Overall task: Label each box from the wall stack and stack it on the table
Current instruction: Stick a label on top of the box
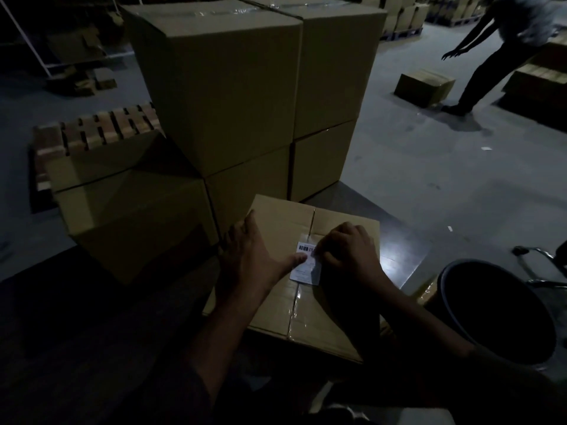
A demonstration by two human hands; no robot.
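Note:
A taped cardboard box [276,308] lies on the dark table [402,256] in front of me. A white barcode label [306,266] sits on its top, across the tape seam. My left hand [254,256] rests flat on the box top, its thumb pressing the label's left edge. My right hand [349,250] lies curled over the label's right side, fingertips pressing it down. Behind the box stands a stack of larger labelled-side-hidden cardboard boxes [233,96], with a lower box [129,207] to the left.
A dark round bin [497,314] stands at the right by the table's corner. A wooden pallet [92,130] lies on the floor at the left. Another person [497,56] bends at the far right near a small box [425,85] on the floor.

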